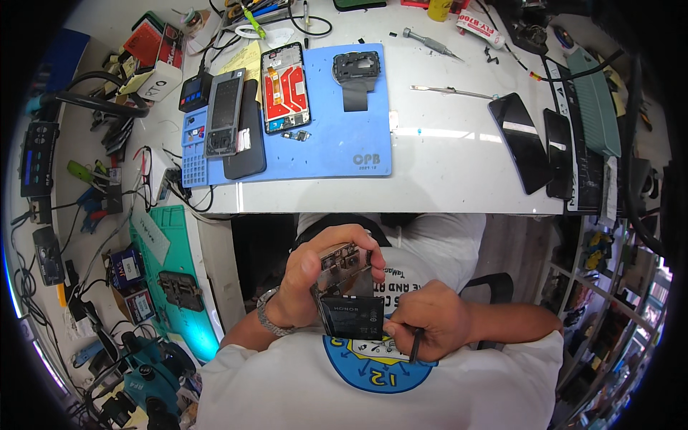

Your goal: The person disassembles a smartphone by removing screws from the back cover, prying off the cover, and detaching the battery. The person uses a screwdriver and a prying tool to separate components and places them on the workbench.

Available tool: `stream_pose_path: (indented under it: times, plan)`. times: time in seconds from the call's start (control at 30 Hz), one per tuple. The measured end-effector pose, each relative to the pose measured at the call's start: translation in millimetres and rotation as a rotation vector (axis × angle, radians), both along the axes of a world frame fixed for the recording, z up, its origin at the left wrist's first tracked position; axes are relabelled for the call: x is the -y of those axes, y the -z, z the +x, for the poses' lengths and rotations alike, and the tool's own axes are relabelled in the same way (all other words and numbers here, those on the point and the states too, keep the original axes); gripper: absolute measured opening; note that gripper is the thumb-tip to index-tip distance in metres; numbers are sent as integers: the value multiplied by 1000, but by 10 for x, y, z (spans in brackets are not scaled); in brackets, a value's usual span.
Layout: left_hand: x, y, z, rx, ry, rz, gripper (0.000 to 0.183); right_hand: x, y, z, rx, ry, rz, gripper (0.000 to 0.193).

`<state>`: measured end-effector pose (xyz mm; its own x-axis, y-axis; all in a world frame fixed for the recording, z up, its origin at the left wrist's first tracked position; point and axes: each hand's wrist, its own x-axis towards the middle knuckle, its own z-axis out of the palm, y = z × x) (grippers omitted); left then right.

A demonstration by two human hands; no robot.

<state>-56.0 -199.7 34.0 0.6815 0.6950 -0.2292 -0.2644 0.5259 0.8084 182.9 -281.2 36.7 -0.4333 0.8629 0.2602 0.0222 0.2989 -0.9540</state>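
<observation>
My left hand grips an opened phone body by its upper end, held close to my chest below the table edge. Its black battery faces up. My right hand is closed around a thin black tool and presses against the lower right edge of the battery. A metal watch band sits on my left wrist.
On the white table, a blue work mat carries a phone frame with an orange board, a grey phone, a dark back cover and a camera frame part. Two black screens lie right. Tweezers and a screwdriver lie behind. Cluttered shelves flank both sides.
</observation>
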Motion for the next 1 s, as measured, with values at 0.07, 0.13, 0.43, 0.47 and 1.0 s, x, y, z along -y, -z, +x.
stream_pose_path:
  times: [0.07, 0.13, 0.43, 0.47, 1.0]
  plan:
    - [-14, 11, -34, -54, -15, -5, 96, -14, -19, -4, -17, 11, -2, 11]
    - [-28, 66, -57, -52, -31, 19, 99, -33, -25, -8, -26, 38, -9, 11]
    - [-164, 138, -217, 55, -8, -2, 134, -245, 13, -38, -7, 135, 19, 6]
    - [-209, 113, -240, 57, -36, 41, 135, -284, 10, -59, -8, 152, 34, 8]
    - [-1255, -204, 69, -179, -351, 539, 96, -1139, -161, -272, 89, 549, 230, 21]
